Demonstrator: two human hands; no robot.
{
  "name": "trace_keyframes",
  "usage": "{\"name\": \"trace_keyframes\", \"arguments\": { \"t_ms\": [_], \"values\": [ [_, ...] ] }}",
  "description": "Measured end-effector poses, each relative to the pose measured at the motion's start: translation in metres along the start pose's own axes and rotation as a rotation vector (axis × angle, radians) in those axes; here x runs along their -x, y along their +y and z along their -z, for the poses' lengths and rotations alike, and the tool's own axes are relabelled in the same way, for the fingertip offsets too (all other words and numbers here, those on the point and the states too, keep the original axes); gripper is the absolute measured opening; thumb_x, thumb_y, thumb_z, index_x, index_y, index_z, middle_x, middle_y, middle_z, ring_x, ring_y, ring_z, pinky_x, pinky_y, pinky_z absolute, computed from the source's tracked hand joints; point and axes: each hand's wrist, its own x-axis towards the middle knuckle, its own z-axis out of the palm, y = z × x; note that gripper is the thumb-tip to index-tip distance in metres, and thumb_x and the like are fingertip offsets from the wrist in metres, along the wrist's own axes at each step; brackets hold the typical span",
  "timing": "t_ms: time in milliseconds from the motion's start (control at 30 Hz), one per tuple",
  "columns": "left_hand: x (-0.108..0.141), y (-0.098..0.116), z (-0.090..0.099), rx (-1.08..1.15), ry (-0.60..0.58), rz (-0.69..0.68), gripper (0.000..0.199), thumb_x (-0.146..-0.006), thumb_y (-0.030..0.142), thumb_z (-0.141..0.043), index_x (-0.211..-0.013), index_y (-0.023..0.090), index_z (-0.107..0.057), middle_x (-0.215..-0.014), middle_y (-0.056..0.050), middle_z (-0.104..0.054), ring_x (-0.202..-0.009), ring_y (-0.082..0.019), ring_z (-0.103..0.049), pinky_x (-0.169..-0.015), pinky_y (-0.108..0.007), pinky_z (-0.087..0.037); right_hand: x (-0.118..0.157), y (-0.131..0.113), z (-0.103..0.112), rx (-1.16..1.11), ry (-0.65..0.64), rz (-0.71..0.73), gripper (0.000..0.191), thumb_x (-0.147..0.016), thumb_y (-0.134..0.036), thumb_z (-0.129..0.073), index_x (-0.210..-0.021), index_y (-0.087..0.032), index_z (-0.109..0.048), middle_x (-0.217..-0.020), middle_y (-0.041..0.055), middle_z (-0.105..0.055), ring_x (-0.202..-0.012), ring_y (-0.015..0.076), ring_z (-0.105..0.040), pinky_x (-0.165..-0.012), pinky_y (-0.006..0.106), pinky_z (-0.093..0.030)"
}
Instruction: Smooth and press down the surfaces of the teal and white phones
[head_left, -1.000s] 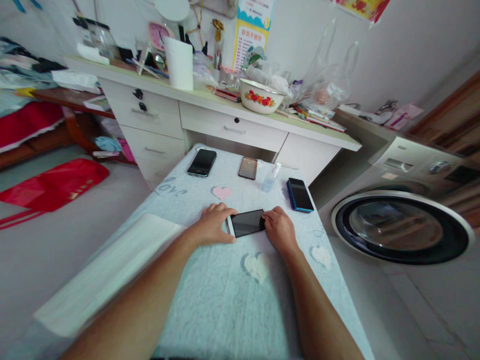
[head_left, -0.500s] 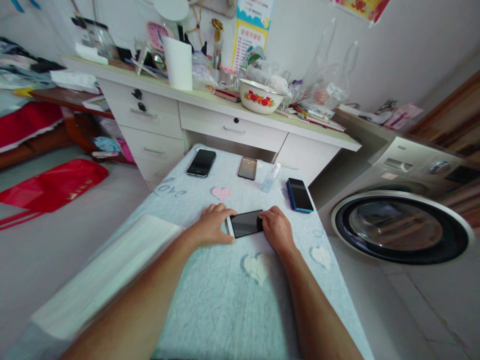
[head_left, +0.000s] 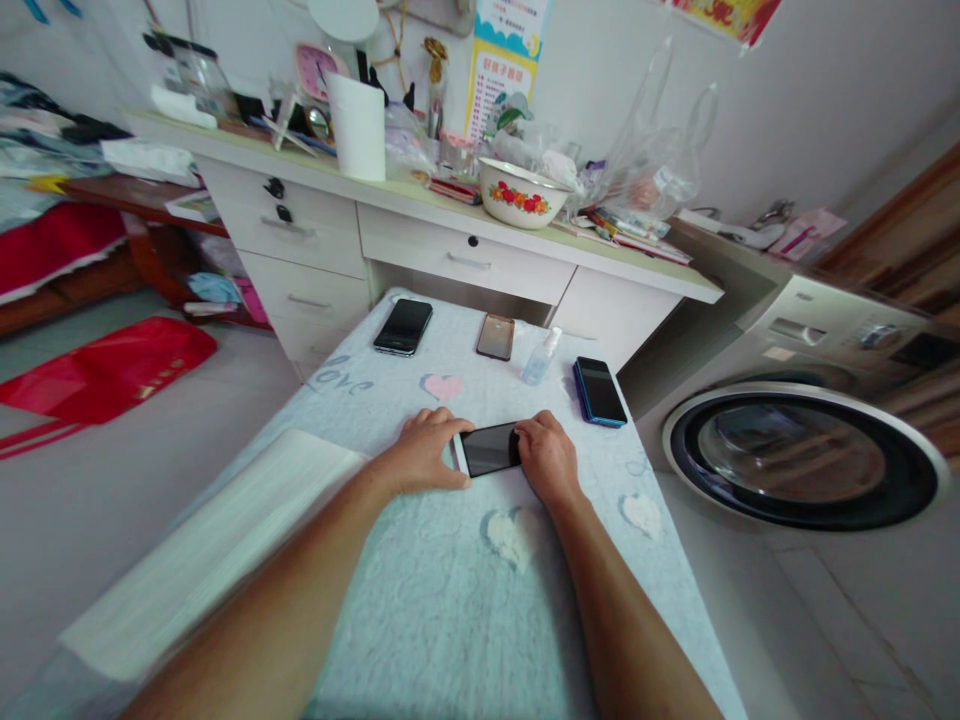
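A phone (head_left: 489, 450) with a dark screen and a white end lies on the cloth-covered table. My left hand (head_left: 431, 450) grips its white end between thumb and fingers. Over the phone's right end is my right hand (head_left: 547, 455), its fingers bent and pressed together on the screen; whether they pinch anything small is hidden. Farther back are a black phone (head_left: 403, 327), a brownish phone case (head_left: 495, 337), a clear spray bottle (head_left: 541, 356) and a dark phone with a blue edge (head_left: 600, 391).
A folded pale cloth (head_left: 217, 550) lies along the table's left side. Behind the table stands a white desk (head_left: 465, 250) bearing a flowered bowl (head_left: 523, 192) and a white paper roll (head_left: 357, 128). A washing machine (head_left: 810, 340) is at the right, a red bag (head_left: 112, 370) on the floor at left.
My right hand has slid slightly left across the phone's screen. My left hand and the phone have stayed in place.
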Motion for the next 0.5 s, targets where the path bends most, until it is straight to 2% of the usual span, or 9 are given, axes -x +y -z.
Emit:
{"name": "trace_keyframes", "arguments": {
  "t_ms": [300, 500],
  "values": [
    [0.0, 0.003, 0.002, -0.001, -0.001, 0.002, 0.072, -0.058, 0.046, -0.071, -0.126, 0.031, -0.051, -0.118, -0.004, -0.051, -0.113, -0.028, -0.044, -0.096, -0.038, -0.034, 0.002, -0.016, 0.001, 0.019, -0.059, 0.09, 0.024, -0.09, -0.019, -0.045, -0.096, -0.024, -0.068, -0.097, 0.0046, -0.059, -0.092, 0.0162, -0.053, -0.073, 0.023, -0.037],
    [0.0, 0.003, 0.002, -0.003, -0.006, 0.005, 0.071, -0.059, 0.045, -0.071, -0.126, 0.03, -0.051, -0.118, -0.005, -0.051, -0.114, -0.029, -0.044, -0.096, -0.038, -0.035, 0.0, -0.015, 0.001, 0.026, -0.067, 0.106, 0.024, -0.09, -0.018, -0.046, -0.097, -0.025, -0.069, -0.097, 0.0041, -0.059, -0.093, 0.0162, -0.052, -0.072, 0.023, -0.037]
  ]
}}
